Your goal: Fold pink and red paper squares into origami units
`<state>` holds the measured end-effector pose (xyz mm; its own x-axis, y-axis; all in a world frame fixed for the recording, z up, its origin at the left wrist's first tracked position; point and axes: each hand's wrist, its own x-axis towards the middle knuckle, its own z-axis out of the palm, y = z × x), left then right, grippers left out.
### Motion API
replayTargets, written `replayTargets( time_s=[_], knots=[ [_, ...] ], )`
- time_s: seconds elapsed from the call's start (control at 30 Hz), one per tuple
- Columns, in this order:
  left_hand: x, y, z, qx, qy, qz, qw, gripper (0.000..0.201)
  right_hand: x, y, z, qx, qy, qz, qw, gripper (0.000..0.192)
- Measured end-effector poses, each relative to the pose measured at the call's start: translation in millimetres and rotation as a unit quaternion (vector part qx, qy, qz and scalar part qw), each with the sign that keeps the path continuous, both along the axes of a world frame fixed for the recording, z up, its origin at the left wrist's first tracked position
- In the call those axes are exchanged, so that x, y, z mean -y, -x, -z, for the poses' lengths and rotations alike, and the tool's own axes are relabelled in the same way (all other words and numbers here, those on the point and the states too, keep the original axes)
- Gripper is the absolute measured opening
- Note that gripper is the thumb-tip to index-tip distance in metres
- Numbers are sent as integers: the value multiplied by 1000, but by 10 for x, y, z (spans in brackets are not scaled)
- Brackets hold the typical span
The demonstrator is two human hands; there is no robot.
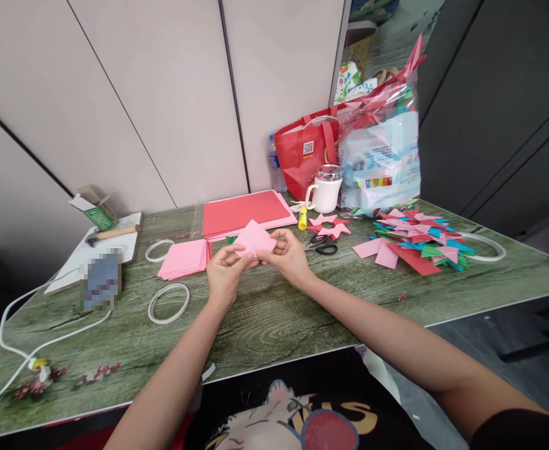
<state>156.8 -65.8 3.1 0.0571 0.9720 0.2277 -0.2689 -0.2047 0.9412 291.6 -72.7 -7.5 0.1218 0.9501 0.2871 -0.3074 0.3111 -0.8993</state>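
Between both hands, above the table's middle, is a partly folded pink sheet of paper [254, 237] with its point facing away from me. My left hand [226, 270] pinches its left lower edge between thumb and fingers. On the right lower edge, my right hand [291, 256] grips it the same way, the thumbs close together. Left of the hands lies a stack of pink paper squares [183, 259]. Behind them rest larger red and pink sheets [243, 214]. A pair of black-handled scissors [325, 246] lies just right of my right hand.
Folded coloured paper pieces [419, 234] are heaped at right, near a pink-and-red paper ring [329, 225]. A glue stick [302, 218], white mug [326, 189], red bag [302, 153] and plastic bag [380, 156] stand behind. Tape rolls [168, 304], a hammer [112, 233] and a cable [63, 334] lie left.
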Motion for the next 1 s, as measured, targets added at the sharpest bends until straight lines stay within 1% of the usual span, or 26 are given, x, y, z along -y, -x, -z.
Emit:
replayTargets(
  time_s=[0.07,0.1,0.17,0.2,0.27,0.33,0.4,0.53,0.67,0.83,1.0],
  knots=[
    [6,-2,-13,-1,3,2,1000,50,-3,4,0,0,6,-1,1000,57],
    [8,-3,-19,0,5,2,1000,57,-4,4,-1,5,8,-2,1000,56],
    [7,-3,-27,5,12,1,1000,68,-3,3,-6,19,9,-8,1000,46],
    [4,-1,-28,9,18,4,1000,70,-2,1,-8,26,9,-10,1000,41],
    [-7,6,-23,11,31,21,999,63,1,-2,-10,34,12,-14,999,35],
    [-22,17,-9,2,40,40,998,48,4,-2,-6,37,17,-19,999,33],
    [-36,29,7,-14,42,42,998,38,4,1,3,41,20,-27,999,30],
    [-48,40,26,-28,46,16,998,39,-7,11,31,52,21,-38,998,30],
    [-48,37,25,-32,47,3,998,40,-19,8,54,56,27,-46,997,30],
    [-65,45,32,-33,44,-17,998,38,-21,-2,60,61,31,-79,994,29],
    [-72,56,33,-34,46,-18,998,36,-18,-6,56,62,47,-89,993,26]
  ],
)
